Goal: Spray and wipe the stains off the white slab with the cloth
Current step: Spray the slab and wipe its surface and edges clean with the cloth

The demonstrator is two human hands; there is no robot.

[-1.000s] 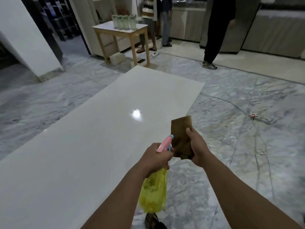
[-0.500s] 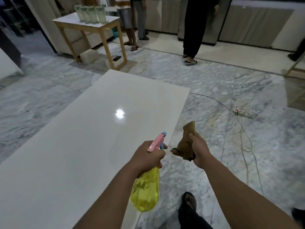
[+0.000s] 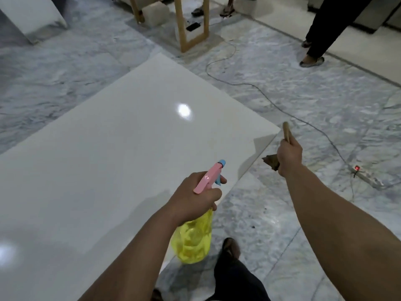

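The large glossy white slab (image 3: 112, 161) fills the left and middle of the view, lying flat above the marble floor. My left hand (image 3: 195, 198) grips a yellow spray bottle (image 3: 193, 237) with a pink and blue head, held over the slab's right edge with the nozzle aimed at the slab. My right hand (image 3: 289, 156) holds a brown cloth (image 3: 272, 161) bunched in its fist, to the right of the slab's edge and above the floor. No stains stand out on the slab from here.
A cable (image 3: 271, 101) runs over the marble floor to a power strip (image 3: 366, 177) with a red light at right. A wooden table's legs (image 3: 184, 29) stand beyond the slab's far corner. A person's legs (image 3: 321, 35) stand at upper right. My foot (image 3: 232, 248) is below.
The view has tilted down and moved closer to the slab. My right hand with the cloth has swung out to the right, away from the bottle. My left hand keeps the bottle.
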